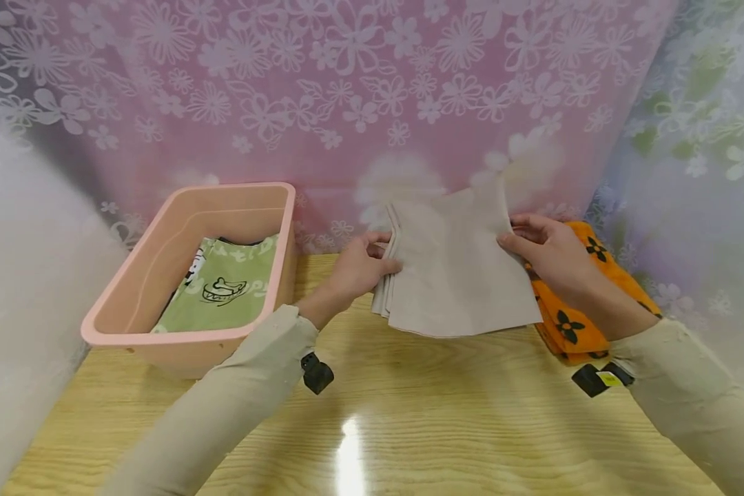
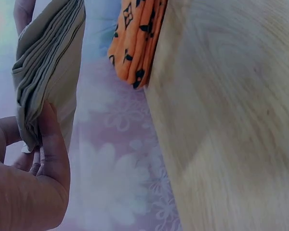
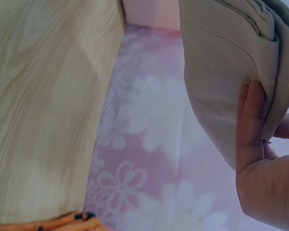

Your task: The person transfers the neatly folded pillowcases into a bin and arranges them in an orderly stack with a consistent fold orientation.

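A folded beige cloth (image 1: 461, 269) in several layers is held up over the wooden table between both hands. My left hand (image 1: 356, 270) pinches its left edge, thumb in front and fingers behind. At the right edge my right hand (image 1: 548, 251) grips the cloth between thumb and fingers. The left wrist view shows the stacked layers of the cloth (image 2: 50, 62) edge-on above the left thumb. In the right wrist view a stitched seam runs along the cloth (image 3: 221, 62) beside the right thumb.
On the left stands a pink plastic tub (image 1: 186, 337) with a folded green printed cloth (image 1: 229, 282) inside. A folded orange cloth with black flower shapes (image 1: 579, 320) lies at the right, partly behind the right hand. A floral curtain (image 1: 347, 117) hangs behind the wooden table (image 1: 446, 413).
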{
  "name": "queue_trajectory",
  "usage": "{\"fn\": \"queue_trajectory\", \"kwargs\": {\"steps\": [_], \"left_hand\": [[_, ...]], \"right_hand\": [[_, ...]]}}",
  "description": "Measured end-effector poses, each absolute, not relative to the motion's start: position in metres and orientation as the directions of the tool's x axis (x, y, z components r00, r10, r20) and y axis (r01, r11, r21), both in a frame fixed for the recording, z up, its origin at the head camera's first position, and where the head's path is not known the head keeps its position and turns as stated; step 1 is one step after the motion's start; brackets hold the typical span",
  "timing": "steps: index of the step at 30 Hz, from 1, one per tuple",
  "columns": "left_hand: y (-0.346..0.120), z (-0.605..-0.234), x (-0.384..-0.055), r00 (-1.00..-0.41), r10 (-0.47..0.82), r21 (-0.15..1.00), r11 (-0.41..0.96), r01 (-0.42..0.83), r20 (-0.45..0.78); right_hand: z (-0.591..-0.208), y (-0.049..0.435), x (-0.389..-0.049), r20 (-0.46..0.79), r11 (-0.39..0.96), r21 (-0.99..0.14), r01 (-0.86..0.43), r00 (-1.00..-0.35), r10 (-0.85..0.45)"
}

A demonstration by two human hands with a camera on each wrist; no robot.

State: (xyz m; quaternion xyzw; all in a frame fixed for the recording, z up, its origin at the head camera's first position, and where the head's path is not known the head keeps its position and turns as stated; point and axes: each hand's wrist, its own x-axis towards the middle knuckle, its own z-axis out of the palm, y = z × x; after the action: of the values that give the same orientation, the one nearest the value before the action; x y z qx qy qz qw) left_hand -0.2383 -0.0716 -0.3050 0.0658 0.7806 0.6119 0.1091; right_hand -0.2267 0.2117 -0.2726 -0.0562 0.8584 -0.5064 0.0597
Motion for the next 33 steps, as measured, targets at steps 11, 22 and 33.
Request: {"fn": "queue_trajectory", "kwargs": {"steps": [11, 22, 33], "left_hand": [[-0.107, -0.28, -0.241, -0.965, 0.235, 0.956, 0.29, -0.045, -0.117], [-0.139, -0.264, -0.24, -0.977, 0.2, 0.918, 0.398, 0.005, -0.081], [-0.173, -0.253, -0.24, -0.973, 0.176, 0.91, 0.41, -0.067, -0.151]], "right_hand": [[-0.266, 0.177, -0.23, -0.018, 0.277, -0.96, -0.042, -0.977, -0.212], [-0.261, 0.146, -0.235, 0.038, 0.085, -0.994, -0.064, -0.961, -0.273], [-0.259, 0.112, -0.243, 0.041, 0.0, -0.999, -0.043, -0.942, -0.332]]}}
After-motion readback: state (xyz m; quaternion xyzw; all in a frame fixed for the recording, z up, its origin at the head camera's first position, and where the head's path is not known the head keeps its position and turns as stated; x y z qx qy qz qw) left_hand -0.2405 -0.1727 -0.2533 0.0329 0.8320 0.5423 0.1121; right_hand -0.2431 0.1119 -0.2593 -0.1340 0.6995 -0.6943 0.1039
